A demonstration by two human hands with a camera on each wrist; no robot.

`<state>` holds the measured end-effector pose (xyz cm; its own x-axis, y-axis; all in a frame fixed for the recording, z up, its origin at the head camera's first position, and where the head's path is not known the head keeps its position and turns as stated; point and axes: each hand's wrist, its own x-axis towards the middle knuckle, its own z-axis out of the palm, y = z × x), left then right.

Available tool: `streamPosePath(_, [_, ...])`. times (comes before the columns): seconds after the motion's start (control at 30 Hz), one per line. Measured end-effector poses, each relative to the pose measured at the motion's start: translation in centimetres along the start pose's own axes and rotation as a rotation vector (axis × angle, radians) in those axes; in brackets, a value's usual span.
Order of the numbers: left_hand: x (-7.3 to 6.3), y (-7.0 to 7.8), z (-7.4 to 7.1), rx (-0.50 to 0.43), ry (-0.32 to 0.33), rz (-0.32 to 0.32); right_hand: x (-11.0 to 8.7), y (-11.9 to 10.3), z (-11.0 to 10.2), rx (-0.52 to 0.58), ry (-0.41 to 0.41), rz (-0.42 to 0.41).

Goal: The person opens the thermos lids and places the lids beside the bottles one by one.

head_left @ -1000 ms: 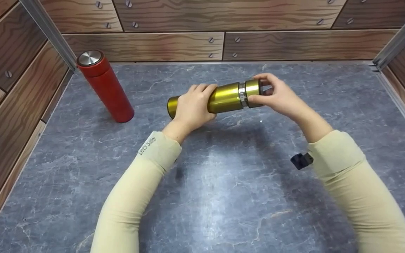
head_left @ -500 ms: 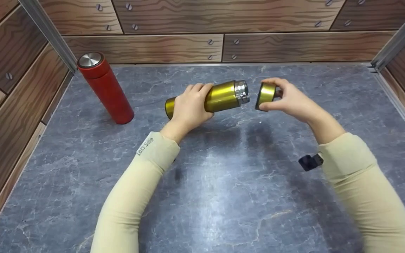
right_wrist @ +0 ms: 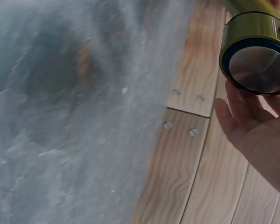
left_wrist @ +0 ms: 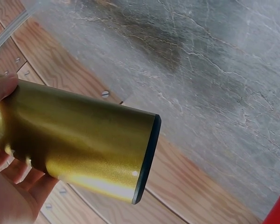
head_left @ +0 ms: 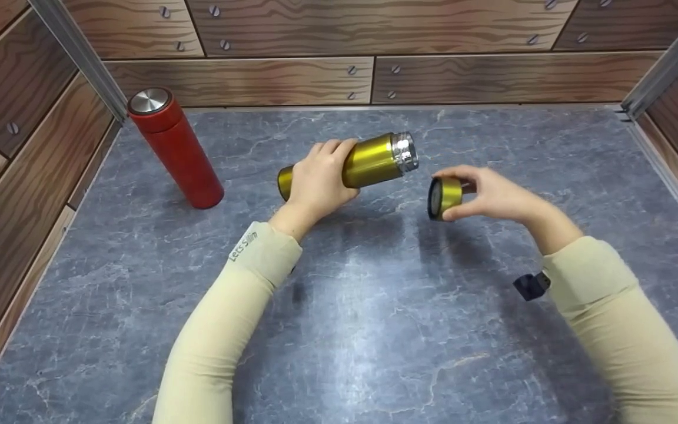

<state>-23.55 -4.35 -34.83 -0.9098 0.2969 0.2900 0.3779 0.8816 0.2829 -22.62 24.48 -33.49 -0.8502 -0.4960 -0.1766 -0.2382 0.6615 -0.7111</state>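
A gold thermos flask (head_left: 374,160) is tipped nearly sideways above the table, its bare steel neck (head_left: 404,151) facing right. My left hand (head_left: 320,178) grips it round the body from above. The left wrist view shows the flask's lower body (left_wrist: 93,140) ending in a black base ring. Apart from the neck, to its right and slightly lower, my right hand (head_left: 488,191) pinches the gold lid (head_left: 451,196) between thumb and fingers, its open underside turned left. In the right wrist view the lid's round steel top (right_wrist: 259,70) faces the camera.
A red thermos flask (head_left: 180,150) with a steel-topped lid stands upright at the left. Wood-patterned panels (head_left: 292,79) wall in the grey marbled table (head_left: 339,330) at the back and sides, with metal rails at the corners.
The lid has come off the steel neck in my right hand, moving right and then down toward me. My left hand and the flask have shifted only slightly.
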Motion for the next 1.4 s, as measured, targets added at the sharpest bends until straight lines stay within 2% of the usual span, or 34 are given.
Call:
streamPosePath(0.23, [0.0, 0.0, 0.1, 0.001, 0.004, -0.002, 0.3, 1.6, 1.0, -0.057, -0.017, -0.005])
streamPosePath(0.57, [0.1, 0.0, 0.1, -0.013, 0.008, -0.006, 1.0, 2.9, 2.2, -0.067, -0.029, 0.004])
streamPosePath(1.4, [0.1, 0.0, 0.2, -0.016, -0.001, -0.005, 1.5, 3.6, 3.5, -0.127, -0.038, 0.008])
